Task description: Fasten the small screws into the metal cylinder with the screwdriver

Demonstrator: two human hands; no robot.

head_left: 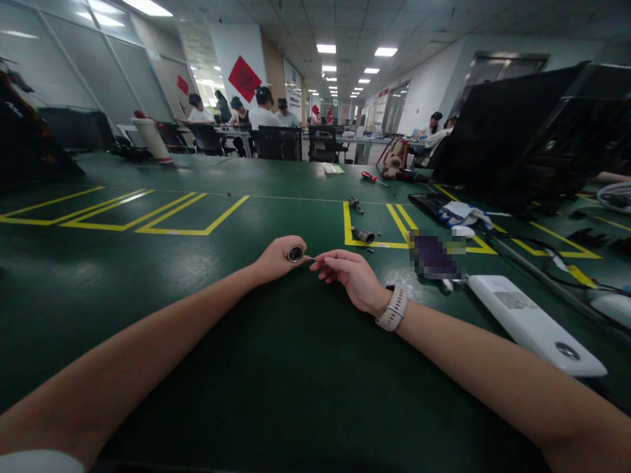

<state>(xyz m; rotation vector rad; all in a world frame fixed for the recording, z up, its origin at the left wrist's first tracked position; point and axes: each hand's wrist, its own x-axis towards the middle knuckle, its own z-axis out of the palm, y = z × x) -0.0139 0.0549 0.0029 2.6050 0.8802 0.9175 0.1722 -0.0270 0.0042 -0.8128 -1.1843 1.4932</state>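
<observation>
My left hand [276, 256] is closed around a round metal part [295, 253], whose dark, ringed open end faces me. Fingers hide the rest of it. From the side of this part a thin metal rod [309, 257] reaches toward my right hand [352, 279], which pinches its other end between thumb and fingers. Whether the rod is a hex key or another thin tool is too small to tell. Beyond my hands, a cylindrical metal part [363, 234] lies in a yellow-taped box, with a smaller dark metal part [355, 204] behind it and tiny pieces beside it.
A red-handled screwdriver [369, 177] lies farther back on the green table [315, 394]. To my right are a white power bank [535, 322], a blurred-out dark object [436, 256], a glove [466, 215] and cables. A large black monitor [513, 131] stands behind them. People sit at distant desks.
</observation>
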